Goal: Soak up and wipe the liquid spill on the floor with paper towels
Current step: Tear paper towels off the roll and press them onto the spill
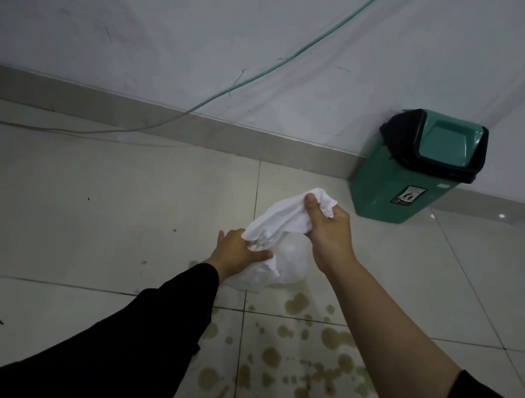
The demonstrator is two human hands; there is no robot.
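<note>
Brownish-yellow puddles and droplets of spilled liquid point(306, 357) lie nearest, scattered over the pale glossy floor tiles point(98, 218) from about 6 o'clock up toward the centre. Beyond the floor, a white scuffed wall point(204, 39) with a grey skirting board fills the top, and a thin green cable point(264, 71) runs down across it from 1 o'clock to 9 o'clock. At 2 o'clock a green plastic swing-lid bin point(412, 166) stands on the floor against the wall. At the centre, a translucent white plastic bag point(288, 262) sits at the far edge of the spill. A crumpled white paper towel point(284, 219) is stretched above the bag between both hands. With fingers curled, the left hand point(238, 253), in a black sleeve, pinches its lower end, and the bare-armed right hand point(327, 231) grips its upper end with thumb on top.
</note>
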